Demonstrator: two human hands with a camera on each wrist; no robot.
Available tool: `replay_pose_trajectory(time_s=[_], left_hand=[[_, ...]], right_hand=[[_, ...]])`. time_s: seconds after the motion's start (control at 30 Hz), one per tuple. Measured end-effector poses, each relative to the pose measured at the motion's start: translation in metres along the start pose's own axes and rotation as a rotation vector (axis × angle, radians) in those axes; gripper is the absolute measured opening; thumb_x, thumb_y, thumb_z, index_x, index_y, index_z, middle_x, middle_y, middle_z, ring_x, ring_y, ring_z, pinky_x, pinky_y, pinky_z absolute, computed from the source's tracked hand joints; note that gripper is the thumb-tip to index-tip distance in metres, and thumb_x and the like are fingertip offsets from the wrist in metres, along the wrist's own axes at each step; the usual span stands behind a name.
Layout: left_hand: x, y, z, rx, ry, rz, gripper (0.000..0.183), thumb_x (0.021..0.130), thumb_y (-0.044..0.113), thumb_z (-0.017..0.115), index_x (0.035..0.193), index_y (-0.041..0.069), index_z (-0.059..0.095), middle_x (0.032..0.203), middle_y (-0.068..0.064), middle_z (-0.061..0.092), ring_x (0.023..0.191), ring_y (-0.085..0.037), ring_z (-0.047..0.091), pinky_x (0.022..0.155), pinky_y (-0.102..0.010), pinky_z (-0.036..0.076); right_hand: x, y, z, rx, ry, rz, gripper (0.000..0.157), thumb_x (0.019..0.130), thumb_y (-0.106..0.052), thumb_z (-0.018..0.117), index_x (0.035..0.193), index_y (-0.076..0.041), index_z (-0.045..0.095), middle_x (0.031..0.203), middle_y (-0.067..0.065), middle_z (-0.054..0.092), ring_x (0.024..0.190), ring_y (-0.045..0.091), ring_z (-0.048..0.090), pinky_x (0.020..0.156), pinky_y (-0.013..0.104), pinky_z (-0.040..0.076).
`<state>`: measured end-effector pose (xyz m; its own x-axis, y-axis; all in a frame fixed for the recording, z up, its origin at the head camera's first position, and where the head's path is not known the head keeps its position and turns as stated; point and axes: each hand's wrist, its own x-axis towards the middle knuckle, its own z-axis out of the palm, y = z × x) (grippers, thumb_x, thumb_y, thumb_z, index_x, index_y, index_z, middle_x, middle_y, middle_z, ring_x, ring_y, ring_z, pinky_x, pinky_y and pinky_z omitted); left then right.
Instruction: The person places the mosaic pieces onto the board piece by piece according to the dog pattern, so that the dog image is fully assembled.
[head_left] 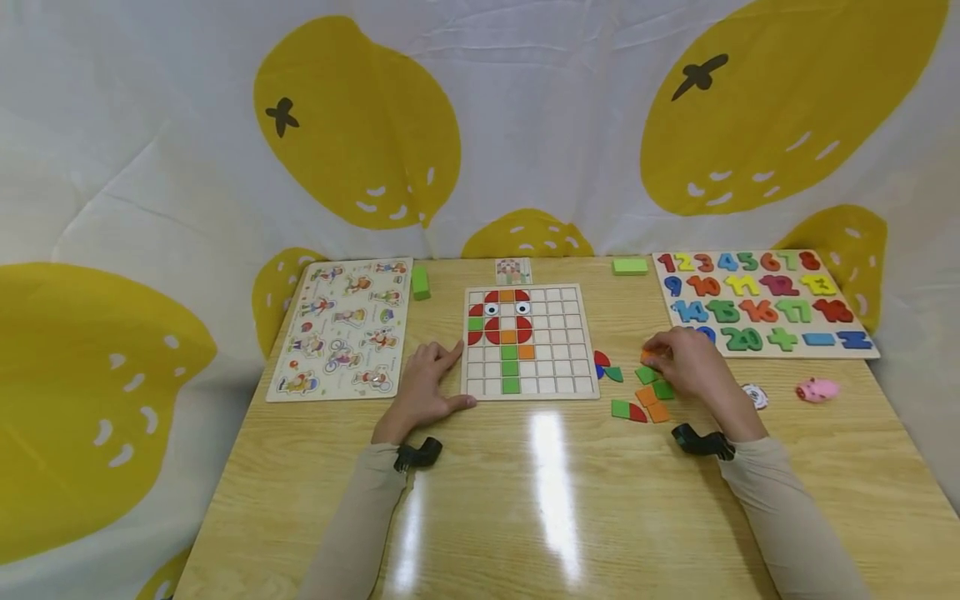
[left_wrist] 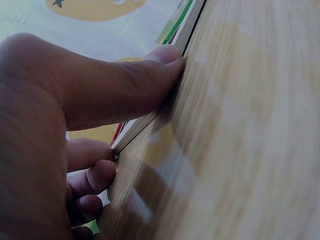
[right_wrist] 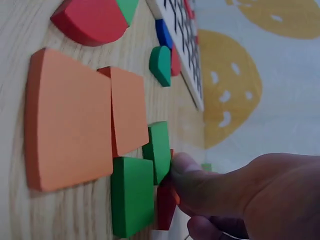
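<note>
A wooden grid board [head_left: 555, 362] lies mid-table, with red, green and orange tiles and two eye pieces set in its left half. My left hand [head_left: 426, 385] holds its near left corner, the thumb along the near edge and the index finger at the left edge. In the left wrist view, the thumb [left_wrist: 125, 87] presses on the board's rim. To the right of the board, my right hand [head_left: 686, 360] pinches an orange tile [head_left: 644, 357] beside the loose pieces. Two green tiles [right_wrist: 132, 197] and two orange tiles [right_wrist: 70, 125] lie close to its thumb.
A picture-peg puzzle [head_left: 337, 333] lies left, a number puzzle [head_left: 757, 287] back right. A pattern card [head_left: 513, 271] and green blocks [head_left: 630, 267] sit along the back. A round white piece [head_left: 756, 397] and pink pig [head_left: 817, 389] lie right of my right hand.
</note>
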<state>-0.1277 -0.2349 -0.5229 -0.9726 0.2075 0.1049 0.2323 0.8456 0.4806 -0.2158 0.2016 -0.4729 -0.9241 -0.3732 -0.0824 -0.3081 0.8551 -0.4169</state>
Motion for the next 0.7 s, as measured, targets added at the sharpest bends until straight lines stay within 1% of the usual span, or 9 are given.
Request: replay_pose_trajectory(time_s=[0.17,0.23,0.3,0.4,0.47,0.53,0.6,0.63,0.7], left_hand=[[0.0,0.0,-0.001,-0.002,-0.011,-0.005,0.1,0.072,0.063,0.077,0.153,0.02,0.038,0.102,-0.001,0.043,0.09,-0.02,0.034,0.08,-0.035,0.027],[0.0,0.0,-0.001,0.006,-0.015,-0.004,0.1,0.072,0.064,0.076,0.153,0.02,0.037,0.102,-0.001,0.043,0.09,-0.019,0.034,0.081,-0.035,0.027],[0.0,0.0,-0.002,0.014,-0.012,-0.003,0.1,0.072,0.064,0.076,0.153,0.02,0.038,0.102,-0.001,0.043,0.09,-0.019,0.034,0.08,-0.035,0.028],[-0.001,0.0,-0.003,0.018,0.001,0.001,0.1,0.072,0.063,0.077,0.153,0.018,0.039,0.101,-0.002,0.044,0.089,-0.019,0.035,0.079,-0.035,0.028],[-0.001,0.0,-0.004,0.017,0.009,0.004,0.1,0.071,0.062,0.078,0.152,0.018,0.04,0.101,-0.002,0.044,0.088,-0.019,0.035,0.079,-0.035,0.028],[-0.001,0.0,-0.005,0.013,0.007,0.006,0.099,0.072,0.062,0.078,0.152,0.018,0.04,0.102,-0.002,0.045,0.089,-0.02,0.035,0.08,-0.036,0.028],[-0.001,-0.001,-0.004,0.012,-0.002,0.006,0.1,0.072,0.063,0.077,0.153,0.018,0.039,0.103,-0.002,0.045,0.09,-0.02,0.035,0.081,-0.036,0.028],[-0.001,-0.001,-0.003,0.008,-0.006,0.005,0.1,0.072,0.063,0.077,0.153,0.019,0.038,0.103,-0.002,0.045,0.09,-0.02,0.035,0.081,-0.036,0.028],[0.0,-0.001,-0.001,0.005,-0.015,0.003,0.1,0.072,0.064,0.076,0.153,0.019,0.038,0.102,-0.002,0.044,0.09,-0.02,0.035,0.081,-0.036,0.028]], right_hand=[[0.0,0.003,0.004,0.058,0.015,0.002,0.021,0.091,-0.02,0.072,0.103,-0.005,0.063,0.089,0.01,0.066,0.077,0.023,0.057,0.07,0.04,0.046],[0.001,0.002,0.005,0.103,0.048,-0.04,0.021,0.092,-0.018,0.071,0.106,-0.007,0.059,0.086,0.009,0.065,0.073,0.021,0.058,0.067,0.037,0.045],[0.004,-0.004,0.005,0.171,0.094,-0.083,0.021,0.093,-0.018,0.07,0.108,-0.01,0.058,0.085,0.007,0.066,0.071,0.019,0.058,0.064,0.034,0.044],[0.012,-0.021,0.012,0.321,0.159,-0.142,0.022,0.091,-0.021,0.072,0.109,-0.014,0.062,0.083,0.005,0.068,0.069,0.018,0.06,0.062,0.029,0.046],[0.019,-0.038,0.019,0.438,0.172,-0.149,0.023,0.088,-0.025,0.076,0.107,-0.016,0.066,0.084,0.004,0.069,0.071,0.017,0.063,0.063,0.025,0.049],[0.027,-0.055,0.03,0.524,0.159,-0.153,0.027,0.083,-0.027,0.08,0.105,-0.017,0.068,0.085,0.002,0.071,0.073,0.015,0.066,0.065,0.022,0.052],[0.034,-0.071,0.042,0.583,0.123,-0.14,0.029,0.08,-0.028,0.082,0.104,-0.017,0.069,0.086,0.001,0.072,0.075,0.014,0.068,0.067,0.023,0.053],[0.037,-0.078,0.049,0.6,0.106,-0.138,0.028,0.08,-0.027,0.083,0.103,-0.018,0.069,0.086,0.0,0.073,0.075,0.013,0.069,0.067,0.024,0.053],[0.041,-0.09,0.061,0.59,0.082,-0.15,0.026,0.079,-0.024,0.084,0.101,-0.017,0.071,0.086,-0.002,0.073,0.076,0.012,0.069,0.067,0.025,0.053]])
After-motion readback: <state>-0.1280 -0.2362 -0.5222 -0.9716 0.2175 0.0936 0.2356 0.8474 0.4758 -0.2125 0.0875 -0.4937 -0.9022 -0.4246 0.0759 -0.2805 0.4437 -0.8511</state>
